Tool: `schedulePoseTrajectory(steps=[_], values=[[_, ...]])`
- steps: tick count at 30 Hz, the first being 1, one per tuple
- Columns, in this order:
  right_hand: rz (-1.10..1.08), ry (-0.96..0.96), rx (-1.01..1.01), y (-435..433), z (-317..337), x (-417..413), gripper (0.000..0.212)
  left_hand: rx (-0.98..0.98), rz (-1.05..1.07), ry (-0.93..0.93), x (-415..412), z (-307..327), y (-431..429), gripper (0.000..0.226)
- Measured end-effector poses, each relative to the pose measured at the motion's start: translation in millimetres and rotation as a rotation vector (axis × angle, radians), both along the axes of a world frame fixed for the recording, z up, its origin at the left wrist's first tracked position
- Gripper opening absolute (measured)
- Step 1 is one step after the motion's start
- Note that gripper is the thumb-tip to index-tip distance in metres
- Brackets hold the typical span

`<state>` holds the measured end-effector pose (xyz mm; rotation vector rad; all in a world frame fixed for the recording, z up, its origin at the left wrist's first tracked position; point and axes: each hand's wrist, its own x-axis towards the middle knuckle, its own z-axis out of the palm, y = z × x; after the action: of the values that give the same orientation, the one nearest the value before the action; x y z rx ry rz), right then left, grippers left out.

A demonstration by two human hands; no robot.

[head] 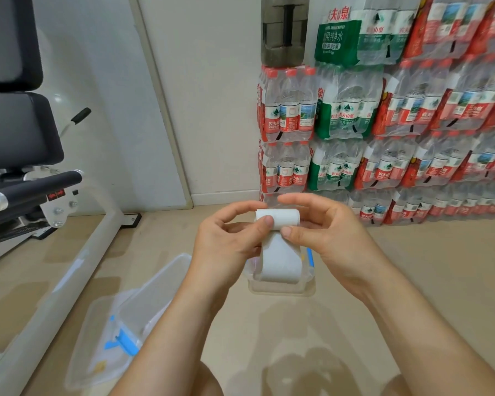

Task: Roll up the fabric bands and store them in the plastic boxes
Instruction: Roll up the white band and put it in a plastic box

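A white fabric band [280, 252] is partly rolled. Its rolled end sits between my two hands in mid-air, and the loose tail hangs down into a small clear plastic box [280, 288] with a blue clip on the floor. My left hand [229, 232] pinches the roll's left end with thumb and fingers. My right hand [323, 227] holds its right end, thumb pressed on the front. A second, larger clear plastic box [166, 278] stands open at the lower left, partly hidden by my left forearm.
A clear lid [103, 338] with blue clips lies flat on the beige floor at the lower left. A white and black exercise machine [40, 167] fills the left. Shrink-wrapped packs of water bottles [383, 124] are stacked against the wall at the right.
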<state>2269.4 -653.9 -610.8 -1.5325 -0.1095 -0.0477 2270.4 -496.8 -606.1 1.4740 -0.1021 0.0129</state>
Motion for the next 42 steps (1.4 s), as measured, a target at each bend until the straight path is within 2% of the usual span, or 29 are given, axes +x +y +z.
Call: schedulePoseTrajectory(steps=[3,9,13,15,18,20,22,27,29,33,35,39,42], values=[[0.01,0.095,0.07,-0.2,-2.5,2.3,0.028,0.007,-0.007,0.002,0.8,-0.8,2.7,0.017],[-0.033,0.102,-0.245,2.0,-7.4,5.0,0.035,0.05,-0.005,-0.022,4.2,-6.6,2.6,0.027],[-0.035,0.099,-0.3,7.1,-9.6,4.9,0.035,0.118,0.018,-0.069,8.6,-12.3,3.3,0.032],[-0.045,0.104,-0.279,11.6,-12.4,5.6,0.037,0.182,0.035,-0.112,9.0,-13.6,1.3,0.033],[-0.099,0.115,-0.127,14.3,-11.4,5.1,0.028,0.228,0.073,-0.141,7.6,-14.0,-2.2,0.031],[-0.111,0.12,-0.001,12.2,-8.8,4.1,0.021,0.185,0.068,-0.124,6.3,-13.3,-2.0,0.031],[-0.096,0.116,0.064,9.7,-5.5,2.9,0.024,0.114,0.044,-0.089,4.4,-9.7,-0.4,0.03],[-0.118,0.104,0.089,7.6,-4.6,3.4,0.03,0.009,-0.006,0.003,2.5,-4.7,0.9,0.026],[-0.123,0.089,0.085,8.5,-3.9,3.7,0.032,-0.027,0.015,0.037,2.7,-2.9,0.0,0.018],[-0.114,0.065,0.051,8.0,-2.4,3.0,0.035,-0.024,0.041,0.06,3.1,-2.7,0.2,0.012],[-0.082,0.071,0.034,6.9,-2.2,2.1,0.032,-0.026,0.047,0.06,3.1,-2.8,2.0,0.012],[-0.003,0.157,0.024,7.3,-1.2,0.4,0.012,0.002,0.007,0.037,2.7,-4.3,4.8,0.017],[-0.005,0.193,-0.044,6.3,-2.6,1.1,0.016,0.026,-0.03,0.023,2.2,-5.0,4.9,0.021]])
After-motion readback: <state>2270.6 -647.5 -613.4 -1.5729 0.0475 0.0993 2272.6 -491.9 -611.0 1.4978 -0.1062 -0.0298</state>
